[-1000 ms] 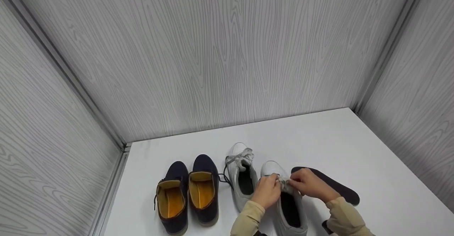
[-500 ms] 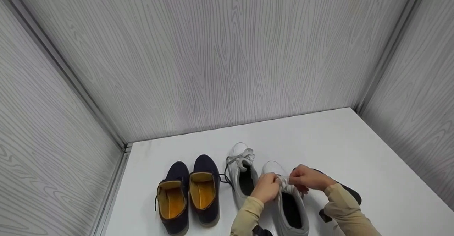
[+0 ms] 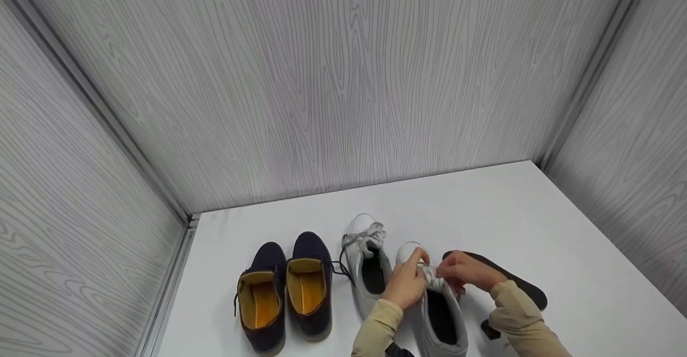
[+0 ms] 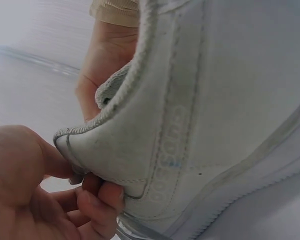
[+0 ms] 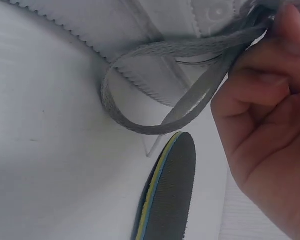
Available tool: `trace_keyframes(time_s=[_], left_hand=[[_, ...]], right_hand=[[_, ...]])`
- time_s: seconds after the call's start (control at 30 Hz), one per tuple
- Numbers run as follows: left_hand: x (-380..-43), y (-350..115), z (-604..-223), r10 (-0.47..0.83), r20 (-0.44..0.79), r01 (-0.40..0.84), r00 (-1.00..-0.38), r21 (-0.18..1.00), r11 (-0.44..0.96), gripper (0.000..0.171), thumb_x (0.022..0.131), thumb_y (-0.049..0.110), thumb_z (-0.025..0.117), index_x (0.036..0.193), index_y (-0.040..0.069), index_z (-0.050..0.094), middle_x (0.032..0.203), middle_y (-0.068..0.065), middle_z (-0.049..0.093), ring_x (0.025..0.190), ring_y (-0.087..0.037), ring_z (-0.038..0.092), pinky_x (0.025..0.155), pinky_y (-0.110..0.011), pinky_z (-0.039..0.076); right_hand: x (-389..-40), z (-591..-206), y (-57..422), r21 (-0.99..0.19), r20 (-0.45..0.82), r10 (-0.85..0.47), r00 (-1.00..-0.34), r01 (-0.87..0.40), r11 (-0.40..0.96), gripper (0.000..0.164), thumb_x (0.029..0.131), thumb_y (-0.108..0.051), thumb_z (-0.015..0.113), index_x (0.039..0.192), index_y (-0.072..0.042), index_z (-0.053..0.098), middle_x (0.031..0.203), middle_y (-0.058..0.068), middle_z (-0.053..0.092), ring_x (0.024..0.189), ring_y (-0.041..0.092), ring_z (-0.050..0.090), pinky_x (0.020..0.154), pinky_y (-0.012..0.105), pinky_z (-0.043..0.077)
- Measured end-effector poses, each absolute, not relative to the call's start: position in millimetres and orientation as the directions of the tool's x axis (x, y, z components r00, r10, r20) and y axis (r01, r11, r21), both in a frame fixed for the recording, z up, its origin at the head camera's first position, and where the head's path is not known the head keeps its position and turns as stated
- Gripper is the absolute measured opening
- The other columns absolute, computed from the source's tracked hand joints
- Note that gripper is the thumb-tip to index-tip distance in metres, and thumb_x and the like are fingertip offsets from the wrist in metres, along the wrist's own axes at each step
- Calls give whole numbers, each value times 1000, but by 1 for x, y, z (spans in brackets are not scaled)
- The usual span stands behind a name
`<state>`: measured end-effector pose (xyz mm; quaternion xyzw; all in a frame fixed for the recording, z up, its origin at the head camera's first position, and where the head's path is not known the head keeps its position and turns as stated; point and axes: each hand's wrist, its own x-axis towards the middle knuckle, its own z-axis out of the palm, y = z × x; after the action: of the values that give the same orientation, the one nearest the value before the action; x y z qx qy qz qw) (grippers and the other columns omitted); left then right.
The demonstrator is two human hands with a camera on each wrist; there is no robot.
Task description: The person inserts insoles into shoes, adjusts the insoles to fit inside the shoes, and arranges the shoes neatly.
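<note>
In the head view, both hands are at the laces of the right-hand white sneaker point(image 3: 409, 249), which stands flat with its toe away from me. My right hand point(image 3: 470, 272) pinches the grey-white shoelace point(image 5: 140, 129) between thumb and fingers; a loop of it hangs down the shoe's side in the right wrist view. My left hand point(image 3: 404, 285) is at the lacing from the other side, index finger raised and bent. In the left wrist view its thumb and fingers point(image 4: 97, 205) curl together at the sneaker's eyelet edge, pinching lace that is mostly hidden.
Left of it stands the other white sneaker point(image 3: 360, 225), its lace tied in a bow. Two dark blue shoes point(image 3: 268, 257) with orange-yellow insides are further left. A black insole point(image 3: 528, 292) lies right of the hands on the white table point(image 3: 579, 271). Wood-patterned panels point(image 3: 343, 78) enclose the table.
The left index finger has lifted and reached forward over the laces. The right hand has shifted slightly and still pinches the lace. The shoes stay in place.
</note>
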<state>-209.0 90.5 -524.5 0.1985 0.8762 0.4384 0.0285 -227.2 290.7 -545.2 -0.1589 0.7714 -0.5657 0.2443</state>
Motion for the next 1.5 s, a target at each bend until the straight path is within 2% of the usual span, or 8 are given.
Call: trace_keyframes(time_s=[0.23,0.43,0.83,0.97,1.1,1.27,1.37,1.5], left_hand=[[-208,91,-526,347,205,364,-915,792,491,10,85,5,56,81,14,57,53,10,41,46,-5,36,48,-21,31],[-210,89,-526,325,193,331,-926,828,452,7,82,6,59,80,13,58,54,10,43,48,-4,39,50,-21,34],[-210,92,-524,317,108,253,-942,848,465,4,82,10,60,85,12,60,54,9,42,47,-6,40,48,-22,36],[-210,93,-525,292,130,266,-948,828,493,5,82,10,60,84,15,60,57,9,43,50,-6,40,52,-23,36],[-209,93,-526,284,154,285,-946,811,510,6,81,11,61,84,16,60,58,11,43,52,-5,41,54,-23,36],[-208,93,-528,294,172,303,-940,814,496,5,82,10,58,83,15,59,56,11,42,49,-5,39,51,-22,35],[-207,93,-529,291,183,311,-939,811,495,5,82,9,58,83,14,59,55,11,42,49,-5,39,50,-22,34],[-207,94,-528,286,186,313,-940,805,504,5,80,10,59,82,15,59,56,11,43,50,-5,39,51,-23,35]], right_hand=[[-217,-543,284,-918,-88,-426,-901,-93,387,44,90,-18,58,56,5,45,44,-2,42,37,10,39,38,32,39],[-209,-541,281,-889,-30,-384,-923,-151,433,41,92,-25,58,59,-4,48,47,-4,42,40,8,39,41,46,44],[-203,-527,291,-842,17,-390,-921,-224,492,33,92,-29,60,67,-7,57,56,5,55,44,6,45,41,27,40],[-203,-519,301,-805,130,-350,-928,-305,509,24,91,-23,61,71,-10,61,57,5,55,46,5,46,44,26,41],[-203,-521,321,-695,318,-184,-930,-361,622,18,87,-14,66,70,-14,62,56,-7,51,49,5,45,50,24,40],[-197,-536,346,-502,457,-47,-888,-301,811,9,79,-10,71,84,-15,66,74,-8,58,64,14,53,58,30,41],[-190,-549,356,-471,421,-56,-906,-271,839,28,80,-13,72,106,-9,64,100,4,62,88,26,59,71,41,47],[-181,-565,362,-459,317,-94,-944,-240,856,61,80,-22,73,133,-3,48,135,22,44,118,43,46,89,59,38]])
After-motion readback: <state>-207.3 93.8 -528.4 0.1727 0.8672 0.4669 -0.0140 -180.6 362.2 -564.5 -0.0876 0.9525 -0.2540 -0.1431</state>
